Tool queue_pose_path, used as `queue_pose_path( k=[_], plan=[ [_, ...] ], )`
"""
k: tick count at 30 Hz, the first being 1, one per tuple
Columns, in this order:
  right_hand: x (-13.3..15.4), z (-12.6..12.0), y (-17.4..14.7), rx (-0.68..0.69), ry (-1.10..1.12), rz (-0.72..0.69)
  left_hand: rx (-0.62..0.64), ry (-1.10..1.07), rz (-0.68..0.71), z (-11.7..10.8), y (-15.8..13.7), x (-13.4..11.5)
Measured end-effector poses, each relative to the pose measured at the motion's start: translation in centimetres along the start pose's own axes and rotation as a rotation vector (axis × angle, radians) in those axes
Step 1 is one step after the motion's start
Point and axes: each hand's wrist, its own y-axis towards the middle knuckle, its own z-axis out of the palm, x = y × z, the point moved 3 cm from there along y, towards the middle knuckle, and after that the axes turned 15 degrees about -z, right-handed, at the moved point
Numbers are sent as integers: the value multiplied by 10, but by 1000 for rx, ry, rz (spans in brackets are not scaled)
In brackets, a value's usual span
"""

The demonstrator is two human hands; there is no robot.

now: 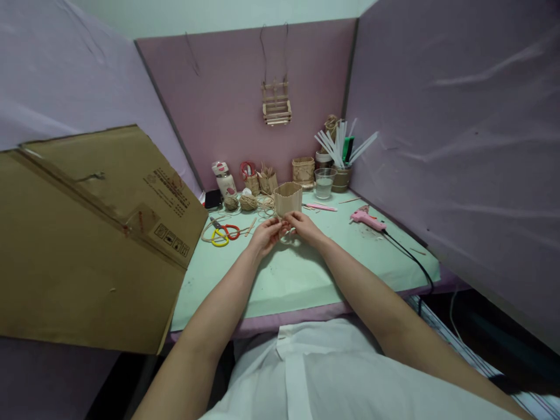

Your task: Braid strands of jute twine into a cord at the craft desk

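Meeting just in front of the wooden-stick container [287,201], the left hand [266,234] and right hand [305,227] have their fingers bent close together, though whether they are clamped on anything is too small to tell. The container stands upright and open-topped on the worktop [289,286], with balls of twine [248,202] to its left, scissors [233,232] near the left hand, and a pink glue gun [367,220] well apart on the right.
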Motion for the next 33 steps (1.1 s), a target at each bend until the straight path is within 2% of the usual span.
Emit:
queue_pose_path(
  k=[2, 5, 9, 14, 19, 27, 33],
  plan=[
    [3, 6, -1, 58, -83, -102, -88, -90, 52, -8, 3, -4],
    [3, 15, -6, 130, -250, -250, -146, -171, 89, -15, 7, -7],
    [1, 20, -11, 153, -434, -311, -146, -256, 115, -17, 9, -9],
    [6, 20, -11, 201, -549, -397, -152, -344, 111, -19, 8, -10],
    [4, 21, -7, 226, -468, -345, -135, -380, 89, -24, 8, -12],
    [-4, 21, -5, 349, -287, -228, -201, -503, 64, -32, 7, -18],
    [-6, 14, -3, 310, -261, -129, -244, -594, 54, -37, 7, -22]
  ],
)
